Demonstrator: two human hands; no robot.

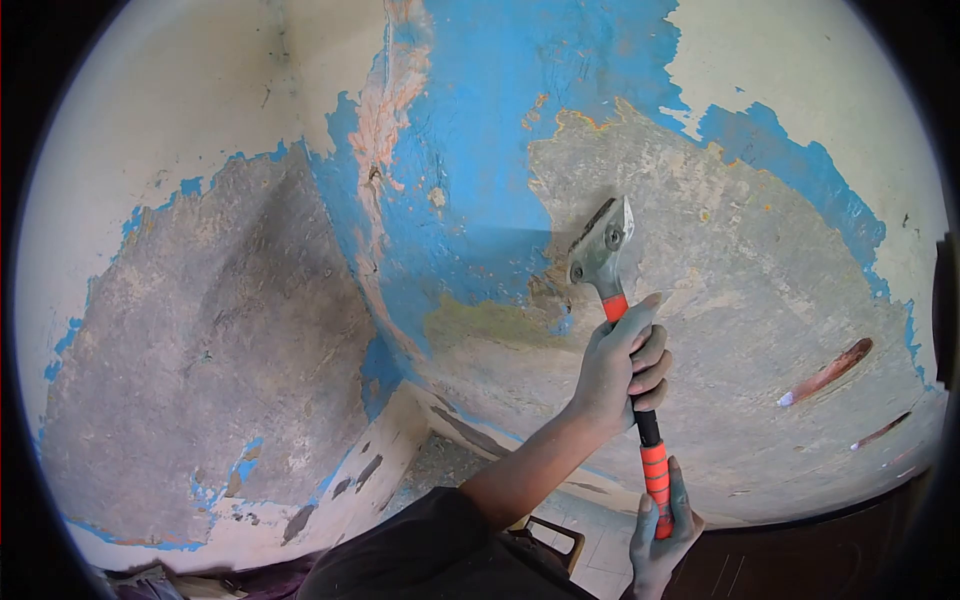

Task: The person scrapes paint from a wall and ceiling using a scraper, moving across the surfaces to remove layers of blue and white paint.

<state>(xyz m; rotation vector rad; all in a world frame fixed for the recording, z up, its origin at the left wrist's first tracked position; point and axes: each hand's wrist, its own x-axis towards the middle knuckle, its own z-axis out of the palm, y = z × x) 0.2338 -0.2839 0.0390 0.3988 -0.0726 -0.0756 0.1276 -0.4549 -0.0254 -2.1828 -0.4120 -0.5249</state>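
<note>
My left hand [608,372] is wrapped round the upper part of a long-handled wall scraper [652,462], just under its metal head. Lower down, my right hand [668,552] holds the red, ribbed end of the handle between thumb and fingers. The scraper's grey head [600,250] carries a bolted blade and lies close to the wall [690,225]; whether the edge touches cannot be made out. Around the head the wall is bare grey, with blue paint [480,150] left of it and brownish crumbled patches at the border.
A corner joins this wall to another scraped wall [280,350] on the left. Cream paint [800,60] covers the upper areas. Two reddish gouges [828,372] mark the right side. Below are a tiled floor [590,548], a frame-like object [555,540] and a dark brown surface [800,560].
</note>
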